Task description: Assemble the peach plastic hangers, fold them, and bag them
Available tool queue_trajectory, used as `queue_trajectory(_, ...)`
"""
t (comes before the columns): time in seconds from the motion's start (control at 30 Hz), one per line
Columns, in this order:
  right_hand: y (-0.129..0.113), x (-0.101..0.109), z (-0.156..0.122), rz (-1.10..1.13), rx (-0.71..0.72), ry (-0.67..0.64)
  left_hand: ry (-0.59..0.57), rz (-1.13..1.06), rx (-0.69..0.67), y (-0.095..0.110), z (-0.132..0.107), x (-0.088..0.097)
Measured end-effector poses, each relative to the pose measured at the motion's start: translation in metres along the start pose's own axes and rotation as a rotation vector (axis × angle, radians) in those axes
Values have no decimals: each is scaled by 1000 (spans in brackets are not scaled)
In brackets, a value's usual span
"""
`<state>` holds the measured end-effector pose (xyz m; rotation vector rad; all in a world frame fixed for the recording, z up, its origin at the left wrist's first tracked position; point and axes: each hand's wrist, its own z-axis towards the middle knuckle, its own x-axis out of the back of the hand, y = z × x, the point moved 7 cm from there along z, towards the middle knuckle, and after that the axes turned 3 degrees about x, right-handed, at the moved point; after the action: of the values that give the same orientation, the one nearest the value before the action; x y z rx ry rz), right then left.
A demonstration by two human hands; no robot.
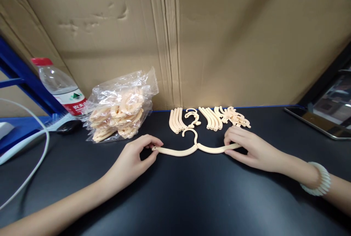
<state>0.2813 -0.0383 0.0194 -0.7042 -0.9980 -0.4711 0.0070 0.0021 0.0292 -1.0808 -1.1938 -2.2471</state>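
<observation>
A cream-coloured hanger (181, 152) lies low over the black table, made of two curved arms that meet under a hook (195, 135). My left hand (134, 155) pinches the outer end of its left arm between thumb and fingers. At the other end, my right hand (248, 146) grips the tip of the right arm. Just behind the hook are loose hook pieces (195, 119). Curved arm pieces (177, 120) stand in a row to their left, with another row of arm pieces (211, 119) to their right.
A heap of small cream parts (233, 116) sits at the back right. Clear plastic bags of similar pieces (120, 109) rest at the back left, beside a red-capped bottle (61, 87). A white cable (46, 144) loops at far left; a phone-like device (315, 122) lies at right. Cardboard (246, 38) walls the back.
</observation>
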Motion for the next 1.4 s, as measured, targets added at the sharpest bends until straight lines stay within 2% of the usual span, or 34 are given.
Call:
queue_trajectory(0.33, 6, 6, -2, 39, 7, -60, -29, -18, 19, 0, -1, 1)
queue_trajectory(0.6, 8, 6, -5, 105, 10, -100, -134, -21, -46, 5, -2, -5)
queue_trajectory(0.9, 5, 6, -5, 111, 13, -111, -128, -28, -31, 4, -2, -5)
queue_trajectory(1.1, 10, 4, -5, 105, -3, -92, -104, -37, -8, 2, -3, -4)
queue_trajectory(1.4, 28, 8, -4, 220, -147, 53, -91, -81, 42, 0, -1, -2)
